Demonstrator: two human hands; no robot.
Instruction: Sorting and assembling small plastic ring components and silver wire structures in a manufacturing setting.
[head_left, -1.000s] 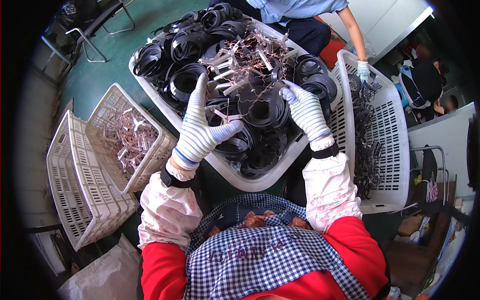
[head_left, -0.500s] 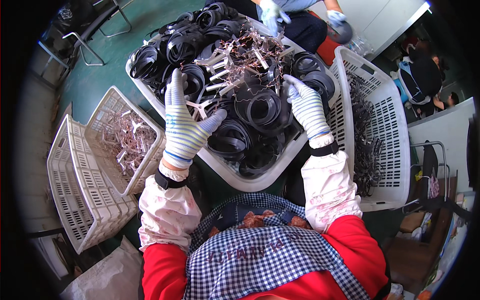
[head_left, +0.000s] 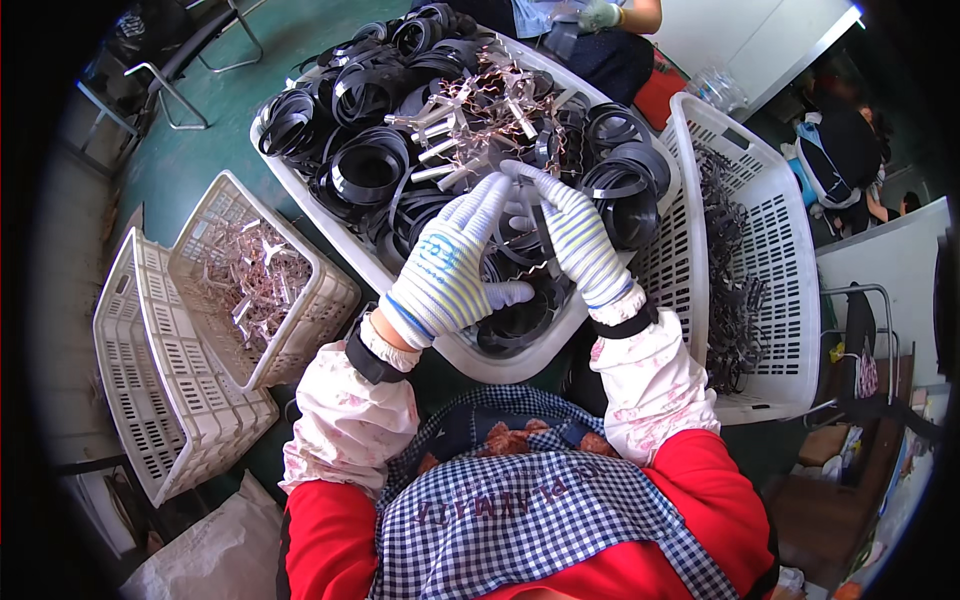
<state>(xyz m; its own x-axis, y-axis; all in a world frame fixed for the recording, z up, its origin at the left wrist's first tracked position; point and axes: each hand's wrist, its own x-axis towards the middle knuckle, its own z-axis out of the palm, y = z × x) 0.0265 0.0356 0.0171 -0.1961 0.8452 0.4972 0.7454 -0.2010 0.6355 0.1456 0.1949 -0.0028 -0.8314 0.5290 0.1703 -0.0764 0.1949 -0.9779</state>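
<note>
Both my hands wear white gloves with blue and yellow stripes and meet over the near part of a white tub (head_left: 470, 362) full of coiled black strips (head_left: 370, 165). My left hand (head_left: 450, 255) has its fingers pressed together and its thumb apart. Between the hands shows a thin copper wire (head_left: 537, 269), seemingly from a silver metal piece mostly hidden by the left fingers. My right hand (head_left: 580, 240) pinches a flat black strip (head_left: 544, 232) that hangs down beside its palm. Beyond them, silver pieces with copper wires (head_left: 465, 120) lie heaped on the coils.
Left of the tub, a white slotted basket (head_left: 228, 185) holds more silver and copper pieces, with other baskets (head_left: 165, 400) beside it. At the right stands a white basket (head_left: 775, 270) of dark strips. Across the tub, a co-worker's gloved hand (head_left: 600, 15) is near a dark strip.
My hands have come together from either side of the tub. The silver three-armed piece by my left hand no longer lies there. The co-worker's hands have drawn back.
</note>
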